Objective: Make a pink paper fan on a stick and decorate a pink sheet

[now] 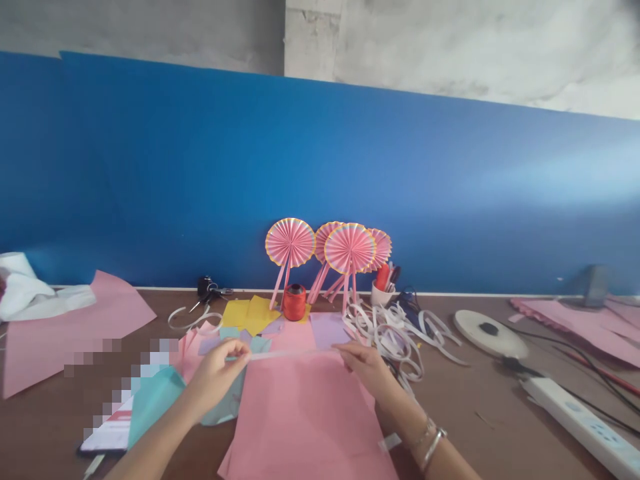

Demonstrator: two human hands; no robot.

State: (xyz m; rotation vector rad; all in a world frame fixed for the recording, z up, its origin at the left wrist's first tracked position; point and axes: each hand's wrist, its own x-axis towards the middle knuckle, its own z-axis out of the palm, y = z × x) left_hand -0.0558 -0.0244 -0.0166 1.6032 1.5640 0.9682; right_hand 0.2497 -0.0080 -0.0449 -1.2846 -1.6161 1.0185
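My left hand (220,367) and my right hand (363,365) each pinch one end of a thin white strip (295,354), stretched level between them. Below the strip lies a large pink paper sheet (300,413) on the brown table (475,413). Teal paper (155,403) rests under my left forearm. My right wrist wears metal bangles (430,440). Small yellow (247,313), lilac and teal paper squares lie just beyond the strip.
Several pink paper fans (345,250) lean on the blue wall behind a red thread spool (295,302). A heap of white strips (395,330), a cup of pens (383,287), scissors (203,300), a white disc (490,333), a power strip (585,423) and more pink sheets (65,330) surround them.
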